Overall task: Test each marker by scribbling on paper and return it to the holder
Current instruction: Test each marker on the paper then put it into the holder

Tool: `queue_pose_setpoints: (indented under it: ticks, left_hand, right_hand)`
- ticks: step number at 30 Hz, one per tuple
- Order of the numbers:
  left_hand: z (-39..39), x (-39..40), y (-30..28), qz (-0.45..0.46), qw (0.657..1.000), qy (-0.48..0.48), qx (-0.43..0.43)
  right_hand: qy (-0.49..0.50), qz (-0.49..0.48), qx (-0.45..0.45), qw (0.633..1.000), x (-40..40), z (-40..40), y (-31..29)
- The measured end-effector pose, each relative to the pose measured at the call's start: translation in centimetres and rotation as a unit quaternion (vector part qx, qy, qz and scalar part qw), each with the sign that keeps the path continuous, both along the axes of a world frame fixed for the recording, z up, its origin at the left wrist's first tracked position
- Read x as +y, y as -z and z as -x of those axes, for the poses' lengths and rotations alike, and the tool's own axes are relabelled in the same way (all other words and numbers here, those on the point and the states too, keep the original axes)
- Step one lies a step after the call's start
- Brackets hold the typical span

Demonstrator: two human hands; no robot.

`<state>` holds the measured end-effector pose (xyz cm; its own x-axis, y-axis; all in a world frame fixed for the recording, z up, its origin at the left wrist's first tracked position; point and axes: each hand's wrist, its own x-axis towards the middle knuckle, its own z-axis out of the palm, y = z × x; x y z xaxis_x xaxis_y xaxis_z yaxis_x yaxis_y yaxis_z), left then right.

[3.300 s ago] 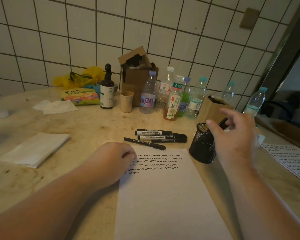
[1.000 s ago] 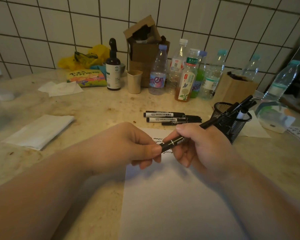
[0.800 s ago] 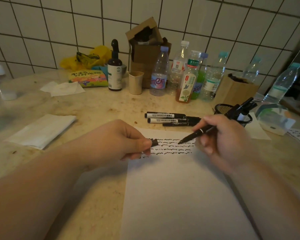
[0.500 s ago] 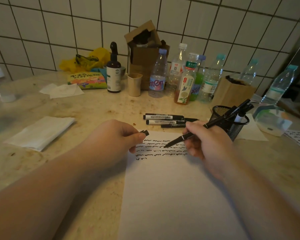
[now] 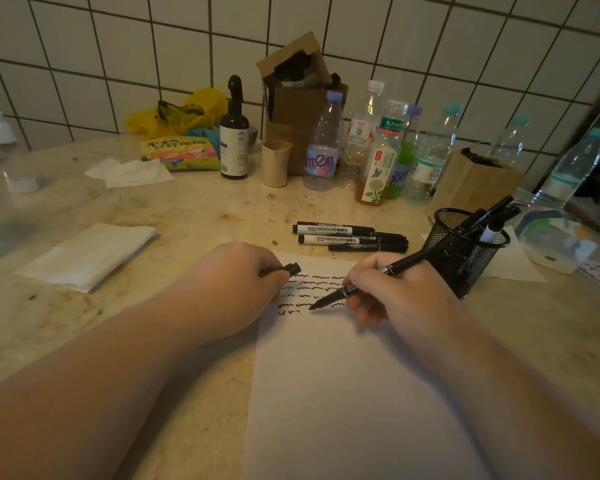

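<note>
Domestic kitchen counter. White tiled wall (image 5: 153, 39) at 12 o'clock. Stained stone worktop (image 5: 187, 209) crowded with drink bottles (image 5: 378, 147) at 1 o'clock.

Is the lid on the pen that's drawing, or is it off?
Off. The marker in the right hand has its bare tip on the paper, and the left hand holds the cap.

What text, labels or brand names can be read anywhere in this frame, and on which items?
"WHITEBOARD": on the two markers lying above the paper.
"东方树叶": green band of the tea bottle.
"nten": partial, on the purple-capped bottle.
Yellow packet: large characters, too blurred.
Dark spray bottle and other bottle labels: too small.
</note>
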<state>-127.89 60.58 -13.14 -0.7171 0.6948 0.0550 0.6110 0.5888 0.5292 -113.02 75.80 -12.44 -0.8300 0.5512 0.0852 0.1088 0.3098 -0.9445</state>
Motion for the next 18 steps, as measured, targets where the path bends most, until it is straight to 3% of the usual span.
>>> queue_pose_setpoints:
  ticks: [18]
  left_hand:
    - [0.17,0.06,0.11,0.003,1.0,0.003,0.001]
  right_hand:
    - [0.009,-0.038,-0.038,0.998,-0.26,0.18,0.14]
